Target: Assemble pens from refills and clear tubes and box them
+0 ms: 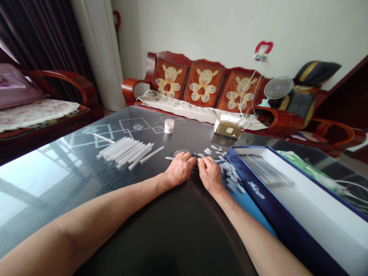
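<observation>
My left hand [180, 168] and my right hand [211, 174] rest close together on the dark glass tabletop [189, 134], fingers curled inward, with the fingertips hidden. A row of small pieces [181, 152] lies just beyond my left hand. A heap of short white sticks [230, 172] spreads beside my right hand. Further left lies a bundle of long white sticks [125, 152]. To my right, an open blue box [247, 188] with a white inside holds long pale sticks [267, 170].
A small white jar [169, 125] and a gold foil packet [228, 127] stand on the far side of the table. Beyond it are a red wooden sofa [201, 86] with cushions and a small white fan [278, 87]. A wooden armchair [43, 115] stands at the left.
</observation>
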Tool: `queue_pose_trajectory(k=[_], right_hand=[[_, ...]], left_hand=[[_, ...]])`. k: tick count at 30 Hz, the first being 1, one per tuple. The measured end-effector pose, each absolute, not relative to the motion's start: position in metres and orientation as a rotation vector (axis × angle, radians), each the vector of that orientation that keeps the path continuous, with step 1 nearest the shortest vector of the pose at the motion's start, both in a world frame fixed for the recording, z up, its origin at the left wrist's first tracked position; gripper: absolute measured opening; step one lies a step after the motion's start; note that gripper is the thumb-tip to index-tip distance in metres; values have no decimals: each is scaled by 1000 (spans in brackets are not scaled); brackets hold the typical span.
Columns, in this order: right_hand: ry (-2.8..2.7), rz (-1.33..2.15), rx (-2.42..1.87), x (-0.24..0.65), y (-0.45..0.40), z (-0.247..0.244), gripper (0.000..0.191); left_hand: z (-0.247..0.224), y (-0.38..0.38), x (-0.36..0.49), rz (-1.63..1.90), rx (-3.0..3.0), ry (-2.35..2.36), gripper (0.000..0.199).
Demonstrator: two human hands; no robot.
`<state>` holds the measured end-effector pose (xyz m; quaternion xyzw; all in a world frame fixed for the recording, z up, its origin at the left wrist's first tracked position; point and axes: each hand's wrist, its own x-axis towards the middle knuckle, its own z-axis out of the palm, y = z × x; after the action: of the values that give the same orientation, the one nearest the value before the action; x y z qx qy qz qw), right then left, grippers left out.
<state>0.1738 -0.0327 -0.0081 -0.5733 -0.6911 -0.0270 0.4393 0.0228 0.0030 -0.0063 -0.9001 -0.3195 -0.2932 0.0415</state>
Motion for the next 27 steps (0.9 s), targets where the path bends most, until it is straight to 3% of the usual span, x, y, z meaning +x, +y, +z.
queue_pose_trajectory(k=[7,17,23,27], right_hand=[[-1724,-82,-1369,173,-38,-5,23],[-1749,-81,-1375,173,-37,-7,27],[-1547,-109,-1345,175,-38,-3,28],[-1497,-109,-1282,173,-41,0,25]], left_hand=[[-9,4,22,-968,-2758,-964,27],[-9,4,22,-1003,-2763,-911,29],[4,-5,19,-1491,-2635,-903,28],[9,-6,21,-1880,-2708,-1568,46]])
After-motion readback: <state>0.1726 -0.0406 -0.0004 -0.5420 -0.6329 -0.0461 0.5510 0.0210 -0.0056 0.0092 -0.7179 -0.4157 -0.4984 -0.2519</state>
